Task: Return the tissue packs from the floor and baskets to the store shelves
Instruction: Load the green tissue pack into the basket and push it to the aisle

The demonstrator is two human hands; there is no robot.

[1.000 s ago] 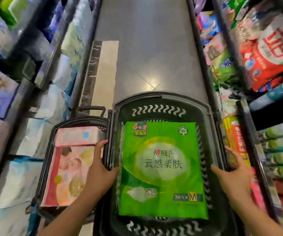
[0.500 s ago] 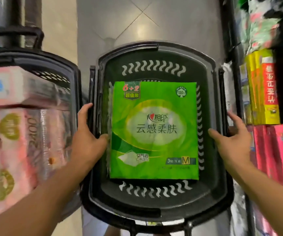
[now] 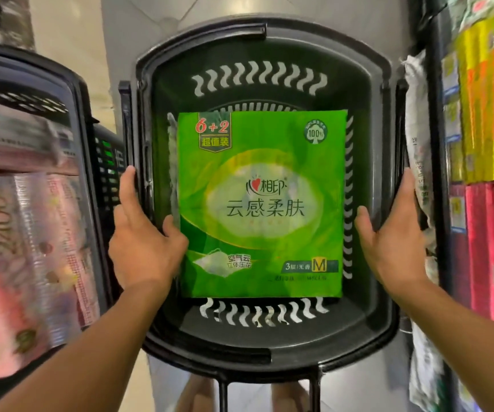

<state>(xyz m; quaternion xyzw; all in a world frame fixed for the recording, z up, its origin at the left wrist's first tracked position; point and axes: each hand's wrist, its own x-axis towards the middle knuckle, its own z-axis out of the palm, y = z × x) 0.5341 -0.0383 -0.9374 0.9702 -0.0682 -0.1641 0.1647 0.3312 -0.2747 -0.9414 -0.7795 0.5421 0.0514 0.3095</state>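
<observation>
A green tissue pack [image 3: 263, 203] lies flat in the bottom of a black shopping basket [image 3: 269, 349] straight below me. My left hand [image 3: 141, 245] is at the pack's left edge, thumb touching it, fingers spread along the basket's left rim. My right hand [image 3: 394, 242] is inside the basket on the right, fingers apart, its thumb a small gap from the pack's right edge. Neither hand has closed on the pack. A large pink tissue pack [image 3: 16, 248] fills a second black basket [image 3: 82, 114] on the left.
Store shelf on the right holds yellow packs [image 3: 489, 99] above and red packs [image 3: 489, 248] below. A white pack [image 3: 415, 129] is squeezed between the basket and that shelf. Grey tiled floor [image 3: 150, 25] runs beyond the baskets.
The view has dropped closer over the green pack's basket. Both hands moved lower and inward, the left thumb now on the pack's edge, the right hand inside the basket wall.
</observation>
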